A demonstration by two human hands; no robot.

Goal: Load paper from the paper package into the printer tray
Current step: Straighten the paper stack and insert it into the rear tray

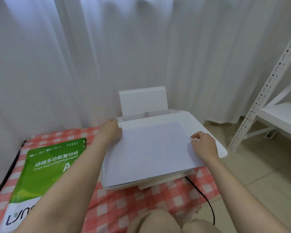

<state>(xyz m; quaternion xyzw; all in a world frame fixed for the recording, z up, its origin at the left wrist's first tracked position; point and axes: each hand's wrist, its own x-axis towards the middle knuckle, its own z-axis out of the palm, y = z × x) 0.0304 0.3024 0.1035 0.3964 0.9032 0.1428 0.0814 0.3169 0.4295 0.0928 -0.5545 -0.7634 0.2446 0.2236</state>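
A white printer [213,140] sits on a red-and-white checked cloth [141,204]. Its rear paper tray [143,100] stands upright at the back. A stack of white paper [151,152] lies flat on top of the printer. My left hand [110,131] grips the stack's far left corner. At the right edge of the stack, my right hand [203,143] holds it with curled fingers. The green and white paper package [45,169] lies on the cloth to the left, partly hidden by my left forearm.
White curtains [91,56] hang close behind the printer. A white metal shelf rack [267,101] stands at the right. A black cable [207,199] runs from the printer's front across the floor. My knees [158,222] are at the bottom edge.
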